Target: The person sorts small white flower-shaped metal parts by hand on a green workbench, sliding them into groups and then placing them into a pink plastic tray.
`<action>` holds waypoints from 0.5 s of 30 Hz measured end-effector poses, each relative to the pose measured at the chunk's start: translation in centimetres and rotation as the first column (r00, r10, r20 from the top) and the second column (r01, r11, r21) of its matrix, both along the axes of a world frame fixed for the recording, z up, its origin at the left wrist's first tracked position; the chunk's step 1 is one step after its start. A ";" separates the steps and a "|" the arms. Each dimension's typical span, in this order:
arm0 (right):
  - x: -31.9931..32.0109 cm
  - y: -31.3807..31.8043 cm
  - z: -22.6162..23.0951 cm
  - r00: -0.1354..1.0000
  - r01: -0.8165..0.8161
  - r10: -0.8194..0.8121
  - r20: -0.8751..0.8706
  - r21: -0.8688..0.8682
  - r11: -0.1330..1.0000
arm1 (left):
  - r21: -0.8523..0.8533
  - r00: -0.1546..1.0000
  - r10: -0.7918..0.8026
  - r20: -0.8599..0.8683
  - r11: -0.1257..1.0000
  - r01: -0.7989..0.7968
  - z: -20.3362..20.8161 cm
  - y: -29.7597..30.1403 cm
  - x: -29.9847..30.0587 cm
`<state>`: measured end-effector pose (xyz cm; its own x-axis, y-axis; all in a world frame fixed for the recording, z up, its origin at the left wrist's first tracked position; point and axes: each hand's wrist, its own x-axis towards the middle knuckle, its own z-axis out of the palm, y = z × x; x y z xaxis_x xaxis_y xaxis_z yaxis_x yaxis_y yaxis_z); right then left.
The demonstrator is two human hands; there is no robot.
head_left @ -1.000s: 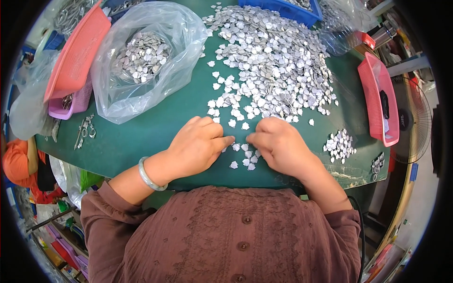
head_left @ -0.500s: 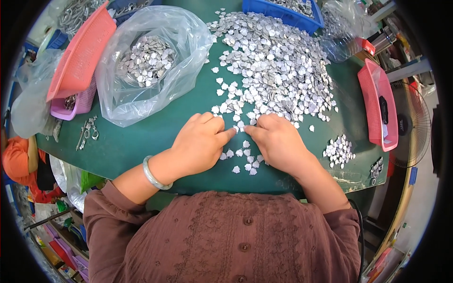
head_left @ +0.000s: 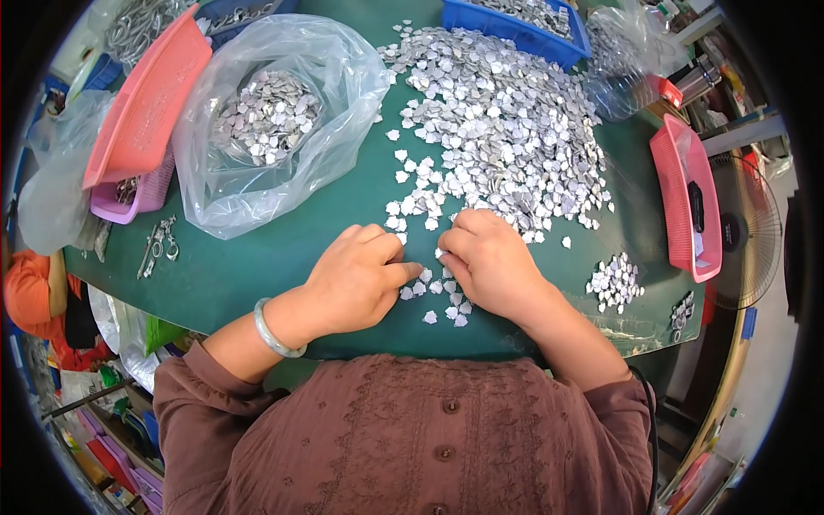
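Observation:
A large pile of small silvery leaf-shaped metal pieces (head_left: 515,112) covers the far middle of the green table (head_left: 257,257). My left hand (head_left: 365,279) is closed, palm down, its fingers curled under. The fingertip on its right reaches the edge of a small loose group of pieces (head_left: 453,298) near me; whether it grips anything is hidden. Across from it, my right hand (head_left: 491,262) is closed in a pinch, with one small metal piece (head_left: 440,253) showing at its fingertips, just this side of the pile. A gap separates the two hands.
An open clear plastic bag (head_left: 343,142) with similar pieces stands on the left, next to a tilted salmon basket (head_left: 142,107). Metal clasps (head_left: 160,245) lie below. At right are a small heap of pieces (head_left: 614,283) and a pink basket (head_left: 687,232); a blue tray (head_left: 524,33) stands behind.
My hands have drawn apart from their meeting point. The left has moved slightly left and toward me, the right a little closer to me.

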<state>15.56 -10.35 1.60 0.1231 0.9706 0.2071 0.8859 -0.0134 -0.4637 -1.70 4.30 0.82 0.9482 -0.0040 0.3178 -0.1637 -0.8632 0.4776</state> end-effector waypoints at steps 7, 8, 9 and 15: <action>0.3 0.2 0.0 0.991 0.037 -0.045 0.130 0.068 0.997 | -0.030 0.996 0.082 0.035 0.996 -0.081 0.3 0.7 0.1; 0.3 0.2 -0.1 0.991 0.039 -0.048 0.128 0.066 0.997 | -0.025 0.987 0.150 0.054 0.989 -0.149 0.4 1.0 0.0; 0.5 0.3 -0.2 0.990 0.032 -0.043 0.136 0.081 0.996 | -0.019 0.973 0.218 0.078 0.976 -0.217 0.4 1.2 0.0; 1.0 -0.1 -0.2 0.982 0.046 -0.054 0.184 0.045 0.998 | -0.052 0.969 0.240 0.056 0.970 -0.238 0.0 1.3 -0.3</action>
<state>16.54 -10.44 1.42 0.1273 0.9544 0.2700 0.9550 -0.0445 -0.2932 -1.99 5.56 0.86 0.8985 0.2359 0.3701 0.0146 -0.8588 0.5121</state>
